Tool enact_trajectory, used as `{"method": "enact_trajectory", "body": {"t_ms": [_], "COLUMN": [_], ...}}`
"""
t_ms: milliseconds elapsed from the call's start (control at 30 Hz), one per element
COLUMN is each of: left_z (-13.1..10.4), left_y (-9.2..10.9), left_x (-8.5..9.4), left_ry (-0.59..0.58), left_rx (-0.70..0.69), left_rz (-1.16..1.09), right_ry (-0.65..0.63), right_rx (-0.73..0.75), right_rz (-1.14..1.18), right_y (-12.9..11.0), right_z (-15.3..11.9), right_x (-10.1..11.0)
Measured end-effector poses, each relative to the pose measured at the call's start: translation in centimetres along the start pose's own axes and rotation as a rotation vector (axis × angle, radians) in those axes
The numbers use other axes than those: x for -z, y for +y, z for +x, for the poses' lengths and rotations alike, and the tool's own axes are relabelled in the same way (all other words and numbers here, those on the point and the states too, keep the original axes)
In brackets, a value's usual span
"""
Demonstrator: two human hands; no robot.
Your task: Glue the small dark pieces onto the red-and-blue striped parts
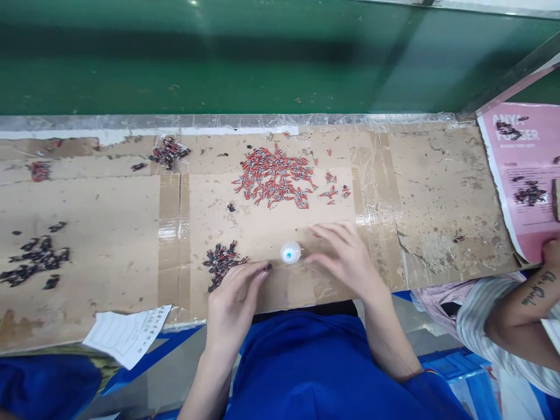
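My left hand (234, 294) is closed, pinching a small black part (268, 266) between thumb and fingertips. Beside it lies a pile of small black-and-red parts (222, 261), partly covered by the hand. My right hand (350, 262) is open, thumb and fingers apart, low over the cardboard. A small red piece (315, 234) shows at its fingertips; whether they touch it I cannot tell. Between both hands stands a small round translucent white container (290, 252) with a blue spot in the middle. Farther back spreads a large heap of red parts with silvery ends (275, 175).
Taped cardboard (437, 192) covers the bench, with a green wall (219, 58) behind. A bagged bunch of parts (170, 153) and black parts (37, 259) lie left, near a paper sheet (126, 335). At right, another person's arm (525, 300) rests by a pink sheet (525, 175).
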State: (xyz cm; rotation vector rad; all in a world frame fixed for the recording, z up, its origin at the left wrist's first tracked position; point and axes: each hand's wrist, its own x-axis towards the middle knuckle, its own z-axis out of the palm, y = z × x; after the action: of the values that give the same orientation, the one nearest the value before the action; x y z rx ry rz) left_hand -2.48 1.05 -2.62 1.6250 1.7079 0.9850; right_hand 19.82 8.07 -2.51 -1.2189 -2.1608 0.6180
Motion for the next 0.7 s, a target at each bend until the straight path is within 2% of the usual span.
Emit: {"method": "enact_trajectory", "body": {"t_ms": [100,200,367,533,700], "left_z": [0.0,-0.2,-0.9,-1.7,-1.9], "left_y": [0.1,0.4,1.2,1.9,2.4], "left_x": [-0.1,-0.3,-0.7,-1.8,-2.9], "left_ry": [-0.004,-0.009,-0.036,-0.022,-0.052], "left_rx": [-0.013,-0.019,0.043,0.190,0.319], "left_rz": [-0.029,-0.073,-0.134,-0.246,-0.368], "right_ry": [-0.057,-0.141,-0.210,-0.207,-0.147], "right_rx": [0.010,0.050,0.075,0.106,0.072], "right_rz": [-0.090,-0.136,-0.354,-0.429,-0.317], "right_y": [1.9,2.9,2.2,1.5,2.2], "right_z": [0.3,0.6,0.2,-0.5,-0.9], "right_x": [1.2,0.8,0.2,0.2,0.2]}}
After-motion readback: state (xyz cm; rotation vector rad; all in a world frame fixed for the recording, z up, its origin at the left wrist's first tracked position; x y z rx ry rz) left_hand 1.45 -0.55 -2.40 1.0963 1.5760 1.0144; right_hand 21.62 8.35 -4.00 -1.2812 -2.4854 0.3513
